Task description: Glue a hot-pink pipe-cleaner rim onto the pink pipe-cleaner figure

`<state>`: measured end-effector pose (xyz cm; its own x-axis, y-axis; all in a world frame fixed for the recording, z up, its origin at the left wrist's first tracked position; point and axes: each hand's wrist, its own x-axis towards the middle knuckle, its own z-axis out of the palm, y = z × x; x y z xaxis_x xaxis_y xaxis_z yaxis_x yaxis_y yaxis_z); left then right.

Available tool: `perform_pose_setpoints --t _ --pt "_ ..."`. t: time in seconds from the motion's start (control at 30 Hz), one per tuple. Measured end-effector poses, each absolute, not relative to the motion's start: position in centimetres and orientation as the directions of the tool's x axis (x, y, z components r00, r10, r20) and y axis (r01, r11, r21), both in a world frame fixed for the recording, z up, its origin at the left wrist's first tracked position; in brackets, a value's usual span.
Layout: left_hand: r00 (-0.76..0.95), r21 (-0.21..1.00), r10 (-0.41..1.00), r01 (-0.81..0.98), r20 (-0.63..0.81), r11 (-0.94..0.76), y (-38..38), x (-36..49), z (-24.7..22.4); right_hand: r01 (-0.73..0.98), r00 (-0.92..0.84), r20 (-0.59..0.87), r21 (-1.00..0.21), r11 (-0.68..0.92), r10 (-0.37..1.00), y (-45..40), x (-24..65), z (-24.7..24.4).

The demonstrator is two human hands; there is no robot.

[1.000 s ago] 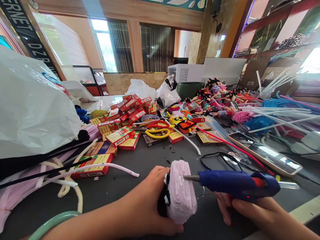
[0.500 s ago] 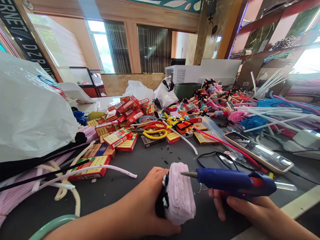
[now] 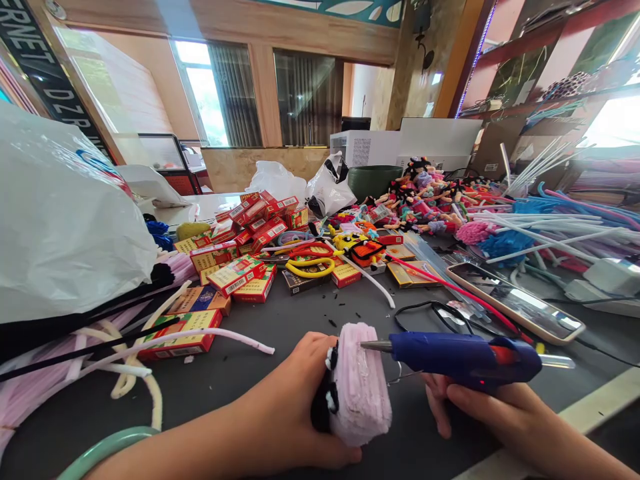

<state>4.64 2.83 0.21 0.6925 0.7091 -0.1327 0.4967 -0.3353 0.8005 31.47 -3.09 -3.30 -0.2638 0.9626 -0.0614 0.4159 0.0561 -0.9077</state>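
Pink fuzzy block gripped in left hand, fingers and thumb around it, over dark table; blue glue gun grasped by right hand, nozzle held at block's upper part; boxes piled beyond, phone laid at right

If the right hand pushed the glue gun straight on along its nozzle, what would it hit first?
Most likely the pale pink block in the left hand; the nozzle overlaps it in this view, though depth leaves contact unclear.
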Motion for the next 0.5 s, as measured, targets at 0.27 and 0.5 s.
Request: perform_pose_setpoints --t 0.27,0.5 --pt "0.697 0.793 0.705 0.501 -0.133 -0.347 2.83 4.69 0.34 0.338 -0.224 -0.034 -0.94 0.045 0.974 -2.63 31.36 -3.44" --pt "0.683 0.805 0.719 0.496 -0.129 -0.326 2.52 4.66 0.36 0.219 -0.211 -0.048 -0.976 -0.001 0.976 -2.81 30.63 -2.95"
